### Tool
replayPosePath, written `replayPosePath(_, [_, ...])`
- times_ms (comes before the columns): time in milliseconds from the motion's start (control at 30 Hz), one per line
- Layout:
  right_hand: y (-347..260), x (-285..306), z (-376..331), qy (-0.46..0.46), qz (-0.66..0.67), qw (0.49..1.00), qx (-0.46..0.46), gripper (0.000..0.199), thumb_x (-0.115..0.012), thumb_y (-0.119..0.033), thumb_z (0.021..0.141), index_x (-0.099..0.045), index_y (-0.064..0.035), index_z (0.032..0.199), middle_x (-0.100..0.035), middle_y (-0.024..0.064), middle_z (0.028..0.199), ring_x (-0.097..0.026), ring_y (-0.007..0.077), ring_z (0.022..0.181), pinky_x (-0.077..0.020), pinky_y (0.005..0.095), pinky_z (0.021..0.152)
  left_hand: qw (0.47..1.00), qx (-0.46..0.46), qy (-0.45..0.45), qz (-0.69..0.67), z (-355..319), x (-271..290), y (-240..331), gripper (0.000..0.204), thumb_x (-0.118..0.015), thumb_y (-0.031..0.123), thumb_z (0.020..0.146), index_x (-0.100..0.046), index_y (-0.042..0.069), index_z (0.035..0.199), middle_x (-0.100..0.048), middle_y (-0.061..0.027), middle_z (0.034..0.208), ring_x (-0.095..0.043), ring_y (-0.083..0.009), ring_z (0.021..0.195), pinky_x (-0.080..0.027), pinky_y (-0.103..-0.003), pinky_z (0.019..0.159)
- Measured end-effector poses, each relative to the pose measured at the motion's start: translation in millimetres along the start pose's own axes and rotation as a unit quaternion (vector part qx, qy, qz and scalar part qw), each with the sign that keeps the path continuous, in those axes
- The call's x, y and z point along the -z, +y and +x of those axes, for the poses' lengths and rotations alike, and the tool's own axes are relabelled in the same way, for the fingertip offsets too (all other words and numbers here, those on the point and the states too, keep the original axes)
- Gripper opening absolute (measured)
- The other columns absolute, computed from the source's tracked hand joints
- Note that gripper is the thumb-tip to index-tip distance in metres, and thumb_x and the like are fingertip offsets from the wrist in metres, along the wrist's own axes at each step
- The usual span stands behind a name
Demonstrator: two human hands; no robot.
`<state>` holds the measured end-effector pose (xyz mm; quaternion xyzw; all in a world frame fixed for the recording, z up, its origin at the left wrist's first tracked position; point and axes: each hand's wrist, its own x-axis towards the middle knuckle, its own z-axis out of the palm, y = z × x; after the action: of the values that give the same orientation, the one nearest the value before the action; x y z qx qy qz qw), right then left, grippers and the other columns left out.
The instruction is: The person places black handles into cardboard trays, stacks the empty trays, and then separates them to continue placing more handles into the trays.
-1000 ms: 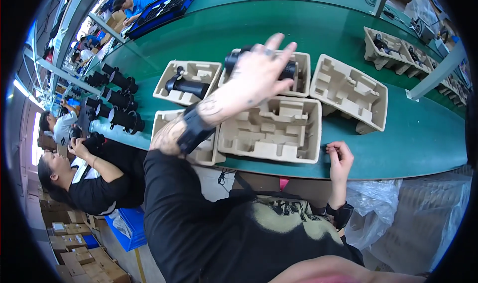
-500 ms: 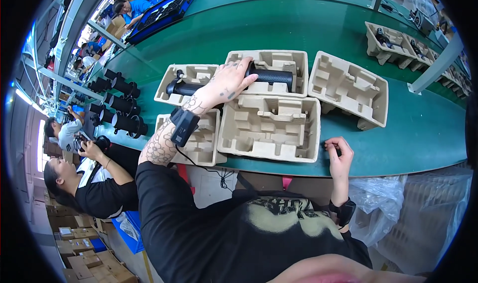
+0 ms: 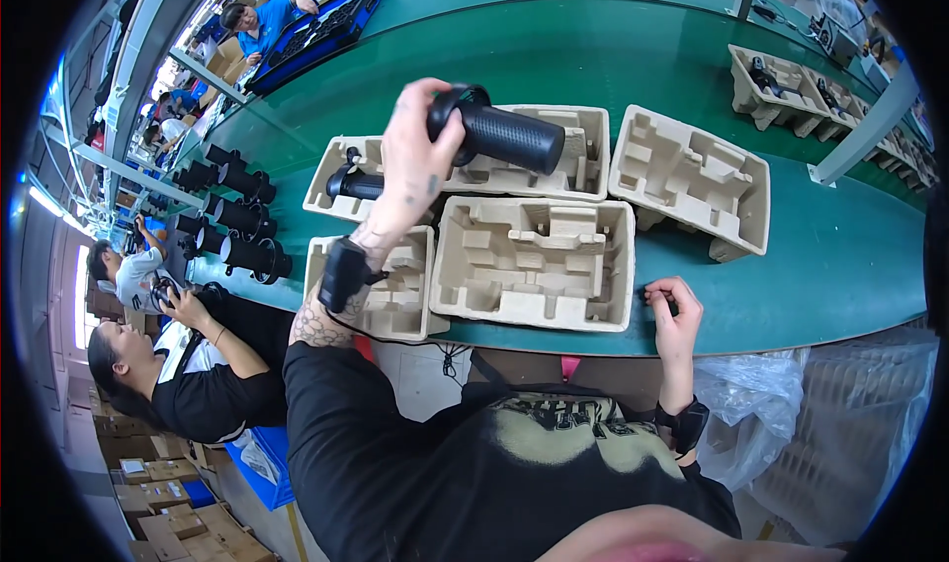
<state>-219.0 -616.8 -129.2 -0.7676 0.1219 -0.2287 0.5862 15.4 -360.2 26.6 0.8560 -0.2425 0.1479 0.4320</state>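
Black ribbed cylinder (image 3: 506,135); beige pulp trays (image 3: 534,260); green belt (image 3: 840,256); black wrist device (image 3: 343,273)

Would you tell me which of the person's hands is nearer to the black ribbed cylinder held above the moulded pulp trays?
Left. The left hand grips the black ribbed cylinder at its ringed end. The right hand rests apart, at the green belt's near edge.

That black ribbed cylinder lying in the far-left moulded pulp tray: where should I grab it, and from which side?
Probably from above, around the middle of the black ribbed cylinder. It lies on its side in the beige moulded pulp tray, whose walls flank it, and only its top is exposed. The left hand already holds a similar black cylinder by its ringed end.
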Motion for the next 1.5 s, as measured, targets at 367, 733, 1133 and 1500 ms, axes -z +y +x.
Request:
replayPosePath(367, [-3, 0, 1, -0.019, -0.014, 1.0, 0.002, 0.006, -0.056, 0.006, 0.084, -0.062, 0.0048, 0.084, -0.062, 0.0092, 0.08, -0.062, 0.0154, 0.071, -0.0484, 0.0254, 0.068, 0.935, -0.116, -0.163, 0.294, -24, -9, 3, 0.059, -0.064, 0.021, 0.087, -0.042, -0.003, 0.137, -0.05, -0.0212, 0.11, -0.056, -0.0365, 0.098, -0.05, -0.04, 0.084])
replayPosePath(733, [0, -1, -1, -0.01, -0.036, 0.999, 0.023, 0.006, -0.055, 0.004, 0.083, -0.061, 0.0046, 0.084, -0.062, 0.0073, 0.079, -0.06, 0.0129, 0.07, -0.0464, 0.0242, 0.065, 0.93, -0.232, -0.172, 0.227, -1, -9, -24, 0.059, -0.055, 0.036, 0.095, -0.042, -0.004, 0.136, -0.053, -0.0251, 0.123, -0.051, -0.0386, 0.116, -0.043, -0.043, 0.099])
replayPosePath(1133, [20, -3, -2, -0.027, 0.009, 1.0, 0.006, 0.007, -0.054, 0.003, 0.088, -0.061, 0.0036, 0.087, -0.061, 0.0047, 0.081, -0.058, 0.0108, 0.073, -0.0458, 0.0227, 0.067, 0.933, -0.224, -0.112, 0.256, -29, 29, -17, 0.055, -0.055, 0.038, 0.094, -0.046, 0.002, 0.135, -0.054, -0.0205, 0.131, -0.049, -0.0371, 0.124, -0.033, -0.041, 0.11])
replayPosePath(1500, [30, 2, -1, -0.025, 0.033, 0.999, -0.008, 0.006, -0.053, 0.0, 0.092, -0.059, 0.0014, 0.093, -0.056, 0.0012, 0.085, -0.051, 0.0079, 0.077, -0.0404, 0.0195, 0.07, 0.757, 0.115, 0.47, 0.439, -141, 271, -225, 0.092, -0.083, 0.035, 0.072, -0.037, -0.007, 0.139, -0.038, -0.0263, 0.141, -0.044, -0.0327, 0.128, -0.039, -0.038, 0.101])
